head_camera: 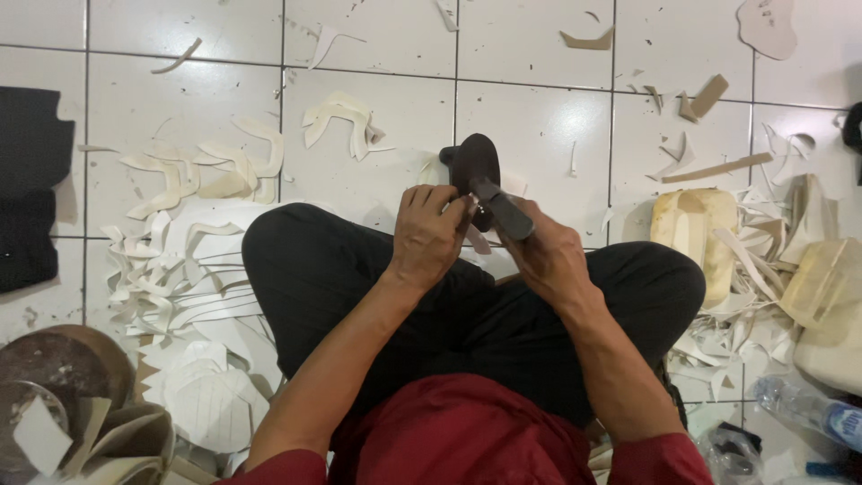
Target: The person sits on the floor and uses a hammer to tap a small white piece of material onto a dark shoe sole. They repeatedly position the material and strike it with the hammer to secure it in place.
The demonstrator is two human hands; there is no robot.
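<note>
Overhead, both hands' fingers clamp a dark sole (473,166) above white floor tiles (530,126) strewn with pale offcuts (206,171).

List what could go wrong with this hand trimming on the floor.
The left hand pinches the dark piece right beside the tool gripped by the right hand, so a slip could nick the fingers. The work sits over the lap. Pale offcuts litter the tiles; footing could slip.

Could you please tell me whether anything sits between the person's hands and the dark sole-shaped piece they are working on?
Nothing visible does. The left hand already grips the dark sole-shaped piece directly, and the right hand holds a dark-handled tool against it, above the black-trousered lap.
</note>
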